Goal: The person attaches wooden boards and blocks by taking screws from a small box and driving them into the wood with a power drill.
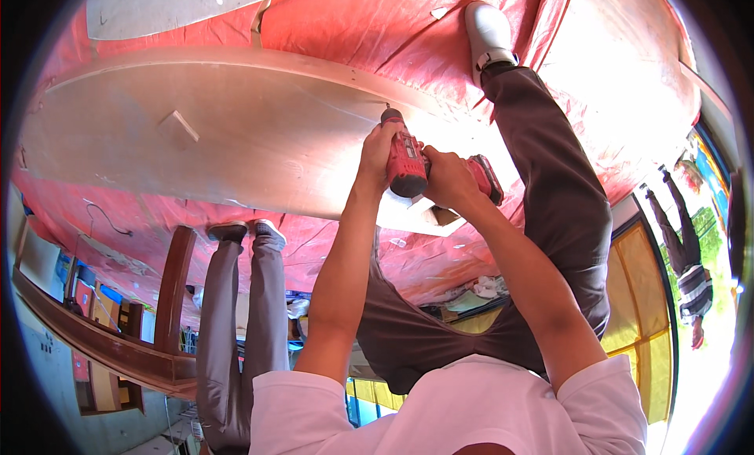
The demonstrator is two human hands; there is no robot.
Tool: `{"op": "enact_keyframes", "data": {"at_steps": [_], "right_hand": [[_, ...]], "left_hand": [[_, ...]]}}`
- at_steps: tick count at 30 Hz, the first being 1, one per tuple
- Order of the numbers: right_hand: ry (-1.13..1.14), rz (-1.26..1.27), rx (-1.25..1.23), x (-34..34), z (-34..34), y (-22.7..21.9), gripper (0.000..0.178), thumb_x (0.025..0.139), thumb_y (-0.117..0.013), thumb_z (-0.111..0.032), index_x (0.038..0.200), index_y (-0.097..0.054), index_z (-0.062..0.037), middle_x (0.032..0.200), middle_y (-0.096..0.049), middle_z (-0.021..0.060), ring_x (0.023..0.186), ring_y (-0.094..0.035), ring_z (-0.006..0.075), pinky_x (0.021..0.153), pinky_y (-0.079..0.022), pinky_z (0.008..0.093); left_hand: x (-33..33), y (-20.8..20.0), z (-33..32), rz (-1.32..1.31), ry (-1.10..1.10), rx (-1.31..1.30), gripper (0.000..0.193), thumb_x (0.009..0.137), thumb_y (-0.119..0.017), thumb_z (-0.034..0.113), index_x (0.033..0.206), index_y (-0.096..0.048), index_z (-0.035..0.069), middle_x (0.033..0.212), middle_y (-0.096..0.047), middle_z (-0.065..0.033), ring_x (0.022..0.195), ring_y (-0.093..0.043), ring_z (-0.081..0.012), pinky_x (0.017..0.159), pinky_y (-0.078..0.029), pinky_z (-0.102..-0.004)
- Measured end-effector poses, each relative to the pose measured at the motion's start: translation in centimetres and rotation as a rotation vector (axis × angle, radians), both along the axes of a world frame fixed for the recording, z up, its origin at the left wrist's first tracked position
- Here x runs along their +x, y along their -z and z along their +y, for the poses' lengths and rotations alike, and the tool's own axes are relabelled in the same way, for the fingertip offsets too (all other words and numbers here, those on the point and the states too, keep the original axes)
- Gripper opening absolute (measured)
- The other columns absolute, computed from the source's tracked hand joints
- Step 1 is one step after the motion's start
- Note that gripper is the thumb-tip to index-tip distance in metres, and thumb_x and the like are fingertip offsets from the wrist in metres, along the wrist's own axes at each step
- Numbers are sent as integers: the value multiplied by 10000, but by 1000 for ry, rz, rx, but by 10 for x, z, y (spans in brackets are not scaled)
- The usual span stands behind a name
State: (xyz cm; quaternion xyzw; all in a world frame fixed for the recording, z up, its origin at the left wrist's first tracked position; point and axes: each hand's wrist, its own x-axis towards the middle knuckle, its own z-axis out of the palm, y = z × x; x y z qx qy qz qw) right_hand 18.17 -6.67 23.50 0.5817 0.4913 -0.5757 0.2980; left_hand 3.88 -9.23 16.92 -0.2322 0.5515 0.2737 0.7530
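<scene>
Both my hands are on a red and black cordless drill (408, 158). My left hand (378, 153) is closed round its front, near the dark chuck. Around the grip is my right hand (448, 177), with the red battery (485, 180) sticking out beyond it. The thin bit points away from me, its tip over the pale far edge strip of a large, curved wooden panel (118, 152). Whether the tip touches the wood, I cannot tell. Glare washes out the panel around the drill.
Red sheeting (345, 23) lies under the panel. A small wood strip (182, 125) is on the panel. My shoe (488, 32) rests beyond the far edge. At the left are another person's grey-trousered legs (220, 313) and a brown post (174, 286); another person (691, 274) is far right.
</scene>
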Motion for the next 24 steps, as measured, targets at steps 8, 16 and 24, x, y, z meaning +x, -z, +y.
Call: {"op": "enact_keyframes", "data": {"at_steps": [8,16,24], "right_hand": [[-105,-6,25,-1,4,9,584,767,-683,-293,1315,-539,-149,984,-679,197,954,-650,373,841,-507,470],[-129,45,87,4,-11,16,414,740,-704,-158,1107,-541,-56,899,-682,204,890,-654,395,785,-506,477],[-161,60,2,17,-17,-67,356,801,-645,-219,1089,-552,-31,895,-675,227,886,-648,411,793,-493,505]], "left_hand": [[0,13,-9,-13,-50,-18,255,863,-568,201,1000,-487,1,804,-600,-139,702,-657,-254,634,-567,-377],[9,22,-56,-40,-289,-43,406,947,-545,315,1155,-501,-31,969,-617,-180,848,-655,-262,753,-560,-367],[102,-4,-222,746,877,262,617,914,-605,247,1388,-312,-18,1125,-581,-199,998,-621,-296,851,-525,-389]]}}
